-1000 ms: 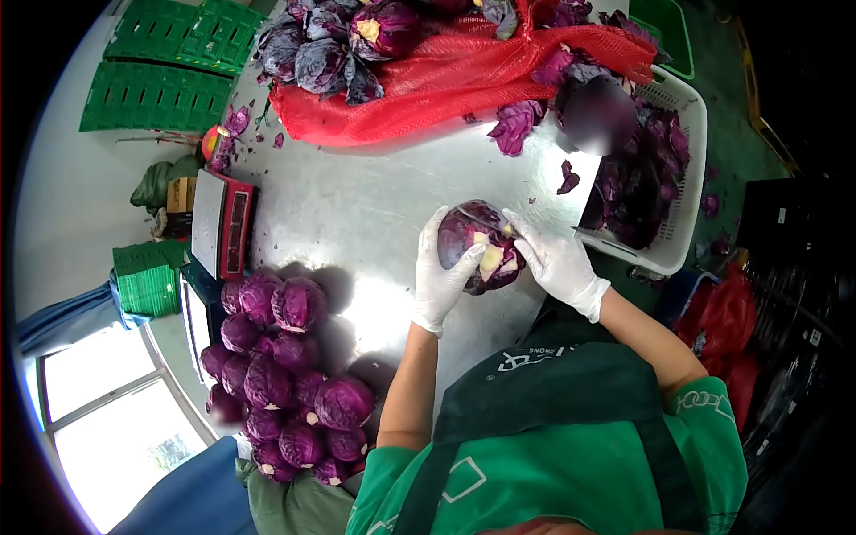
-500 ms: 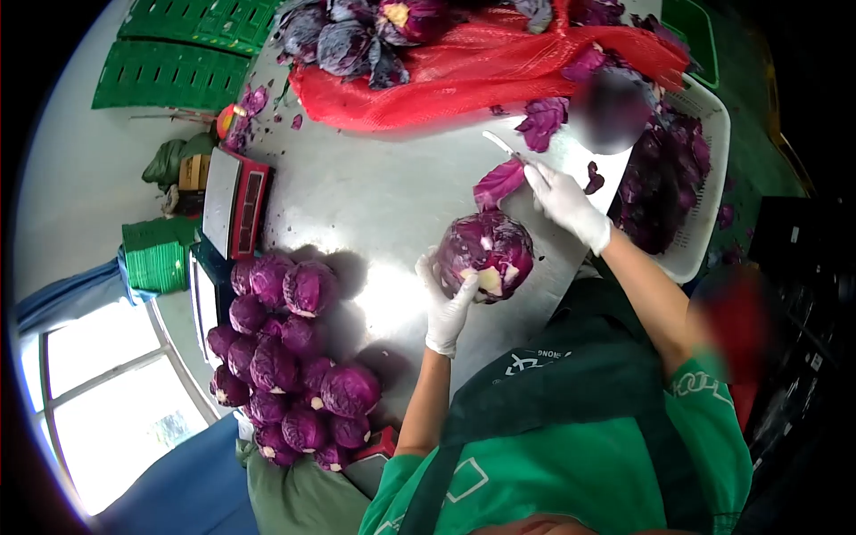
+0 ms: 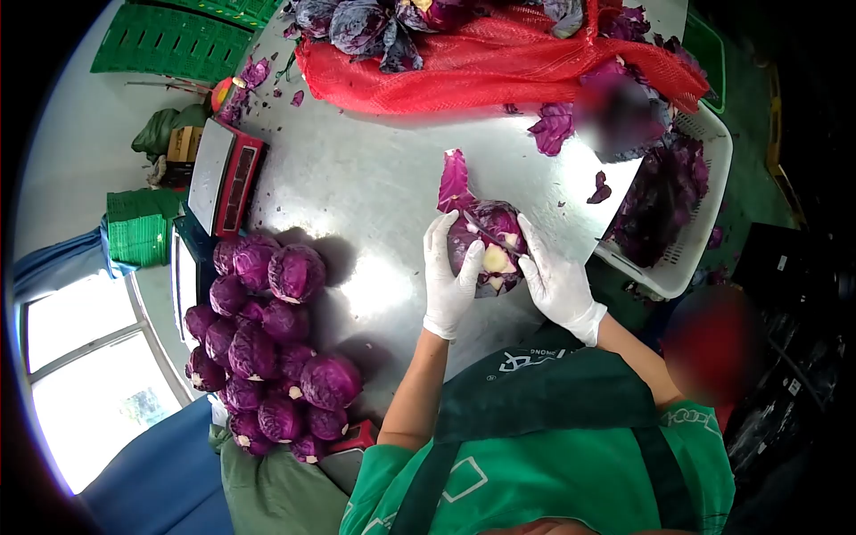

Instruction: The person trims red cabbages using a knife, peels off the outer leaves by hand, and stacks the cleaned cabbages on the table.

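Observation:
A red cabbage (image 3: 497, 212) with a pale cut stem is between my two white-gloved hands, above the metal table. My left hand (image 3: 450, 272) grips its left side, thumb near the stem. At its right side, my right hand (image 3: 557, 281) is closed on a knife (image 3: 489, 235), whose thin blade lies across the cabbage. A loose purple leaf (image 3: 455, 183) sticks out beyond the cabbage's far left side, by my left fingertips; whether it is still attached cannot be made out.
Several trimmed cabbages (image 3: 254, 352) are piled at the left, beside a red scale (image 3: 236, 183). A red mesh bag (image 3: 473, 67) and untrimmed cabbages (image 3: 358, 27) lie across the far side. A white basket (image 3: 720, 147) of leaves stands at the right, near a blurred dark round shape (image 3: 615, 116).
My right hand has come back from the far right with the knife to the cabbage. The loose leaf now shows farther left, and my left hand sits higher on the cabbage's side.

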Motion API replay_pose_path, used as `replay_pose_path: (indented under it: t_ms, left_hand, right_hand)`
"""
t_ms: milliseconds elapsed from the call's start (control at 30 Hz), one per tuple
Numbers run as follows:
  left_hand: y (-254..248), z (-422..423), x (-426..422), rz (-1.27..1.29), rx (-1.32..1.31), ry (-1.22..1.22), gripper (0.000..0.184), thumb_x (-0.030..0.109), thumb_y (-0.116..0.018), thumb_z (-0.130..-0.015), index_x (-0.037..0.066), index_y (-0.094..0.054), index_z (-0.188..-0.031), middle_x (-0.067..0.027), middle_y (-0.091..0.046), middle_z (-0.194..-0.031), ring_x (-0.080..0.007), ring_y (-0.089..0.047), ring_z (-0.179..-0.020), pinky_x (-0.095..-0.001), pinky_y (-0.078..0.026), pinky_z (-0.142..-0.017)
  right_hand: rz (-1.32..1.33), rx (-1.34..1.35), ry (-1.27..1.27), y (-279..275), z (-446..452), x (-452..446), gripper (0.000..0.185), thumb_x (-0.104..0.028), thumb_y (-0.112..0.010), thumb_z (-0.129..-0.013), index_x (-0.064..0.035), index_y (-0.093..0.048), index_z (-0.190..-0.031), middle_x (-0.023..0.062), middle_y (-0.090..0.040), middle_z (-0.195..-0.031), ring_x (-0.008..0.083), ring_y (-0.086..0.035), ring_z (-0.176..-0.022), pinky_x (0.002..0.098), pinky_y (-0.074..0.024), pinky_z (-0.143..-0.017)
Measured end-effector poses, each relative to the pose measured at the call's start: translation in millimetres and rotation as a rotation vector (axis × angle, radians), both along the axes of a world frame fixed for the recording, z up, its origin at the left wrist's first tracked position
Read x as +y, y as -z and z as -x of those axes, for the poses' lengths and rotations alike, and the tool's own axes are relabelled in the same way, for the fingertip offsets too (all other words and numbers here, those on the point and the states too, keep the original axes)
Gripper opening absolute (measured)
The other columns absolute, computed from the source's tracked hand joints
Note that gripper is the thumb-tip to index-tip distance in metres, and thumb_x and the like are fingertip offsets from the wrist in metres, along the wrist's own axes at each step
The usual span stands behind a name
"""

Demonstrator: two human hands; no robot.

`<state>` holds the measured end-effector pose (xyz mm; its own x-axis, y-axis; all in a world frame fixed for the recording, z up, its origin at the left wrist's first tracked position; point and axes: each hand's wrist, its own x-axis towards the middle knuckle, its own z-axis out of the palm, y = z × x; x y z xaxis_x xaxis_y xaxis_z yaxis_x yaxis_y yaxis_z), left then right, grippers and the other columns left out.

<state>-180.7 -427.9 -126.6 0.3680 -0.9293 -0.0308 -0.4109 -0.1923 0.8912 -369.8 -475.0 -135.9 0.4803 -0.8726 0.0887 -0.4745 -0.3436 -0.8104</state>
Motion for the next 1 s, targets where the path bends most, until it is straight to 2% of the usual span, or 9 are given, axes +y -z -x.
replay_pose_path:
  t_ms: [200,300,367,400,500,600,700,767,1000]
  left_hand:
    - [-2,6,-1,0.016,-0.019,-0.010,0.054,0.015,-0.071,-0.089,0.002,-0.049,-0.137,-0.0188,-0.049,-0.138,-0.0341,-0.047,-0.128,-0.0425,-0.036,-0.110]
    - [-8,15,1,0.061,-0.192,0.083,0.059,0.017,-0.074,-0.086,0.003,-0.050,-0.137,-0.0200,-0.047,-0.139,-0.0366,-0.044,-0.130,-0.0442,-0.035,-0.111]
    - [-10,14,2,0.061,-0.185,0.093,0.058,0.015,-0.073,-0.085,0.003,-0.050,-0.137,-0.0196,-0.047,-0.140,-0.0357,-0.044,-0.131,-0.0436,-0.034,-0.112]
    - [-7,11,4,0.073,-0.116,0.073,0.058,0.014,-0.073,-0.085,0.003,-0.050,-0.137,-0.0193,-0.047,-0.139,-0.0350,-0.044,-0.131,-0.0431,-0.034,-0.113]
    - [14,1,22,0.077,0.006,-0.002,0.057,0.011,-0.072,-0.086,0.002,-0.048,-0.137,-0.0182,-0.047,-0.139,-0.0323,-0.044,-0.132,-0.0414,-0.033,-0.113]
    - [31,-6,34,0.045,0.082,-0.224,0.053,0.007,-0.067,-0.090,-0.001,-0.044,-0.137,-0.0193,-0.038,-0.146,-0.0325,-0.042,-0.134,-0.0428,-0.034,-0.113]
    - [13,1,20,0.291,0.173,-0.230,0.050,0.004,-0.065,-0.091,-0.003,-0.043,-0.136,-0.0205,-0.032,-0.151,-0.0345,-0.038,-0.139,-0.0437,-0.033,-0.115]
    - [-7,-10,15,0.136,-0.043,0.053,0.057,0.003,-0.058,-0.096,0.000,-0.034,-0.148,-0.0170,-0.037,-0.153,-0.0271,-0.040,-0.139,-0.0405,-0.032,-0.116]
    - [-19,-13,5,0.041,-0.316,0.270,0.068,0.010,-0.067,-0.090,-0.001,-0.035,-0.149,-0.0218,-0.040,-0.152,-0.0369,-0.037,-0.142,-0.0458,-0.027,-0.118]
  right_hand:
    - [0.045,-0.153,0.113,11,-5,-34,0.036,-0.022,-0.052,-0.103,-0.0107,-0.058,-0.136,0.0128,-0.073,-0.107,0.0302,-0.072,-0.087,0.0366,-0.0570,-0.072]
    - [-0.112,0.156,0.151,28,3,-81,0.043,-0.035,-0.048,-0.104,-0.0072,-0.058,-0.135,0.0162,-0.071,-0.110,0.0354,-0.070,-0.094,0.0415,-0.0561,-0.079]
    - [-0.090,0.123,0.045,115,17,-121,0.049,-0.042,-0.046,-0.103,-0.0075,-0.056,-0.137,0.0147,-0.073,-0.102,0.0324,-0.071,-0.084,0.0413,-0.0550,-0.076]
    - [-0.608,0.042,0.099,81,12,-137,0.051,-0.043,-0.048,-0.103,-0.0091,-0.055,-0.140,0.0111,-0.072,-0.085,0.0224,-0.067,-0.071,0.0361,-0.0534,-0.071]
    - [-0.673,-0.231,0.324,36,6,-141,0.054,-0.040,-0.051,-0.102,-0.0092,-0.047,-0.147,0.0068,-0.061,-0.068,0.0140,-0.060,-0.061,0.0294,-0.0502,-0.062]
    - [-0.169,-0.200,0.211,16,1,-74,0.063,-0.037,-0.059,-0.100,-0.0090,-0.037,-0.152,0.0076,-0.062,-0.075,0.0172,-0.062,-0.059,0.0310,-0.0510,-0.060]
    - [-0.289,-0.107,-0.044,-16,-7,-25,0.064,-0.039,-0.068,-0.093,-0.0080,-0.045,-0.143,0.0138,-0.068,-0.101,0.0235,-0.066,-0.065,0.0347,-0.0543,-0.064]
    - [0.015,-0.034,-0.099,-3,-19,-20,0.060,-0.041,-0.070,-0.089,-0.0076,-0.050,-0.135,0.0165,-0.069,-0.108,0.0303,-0.069,-0.074,0.0388,-0.0566,-0.069]
    - [-0.137,0.263,-0.351,-32,-13,-69,0.063,-0.048,-0.067,-0.084,-0.0016,-0.054,-0.125,0.0229,-0.068,-0.075,0.0406,-0.068,-0.072,0.0477,-0.0551,-0.069]
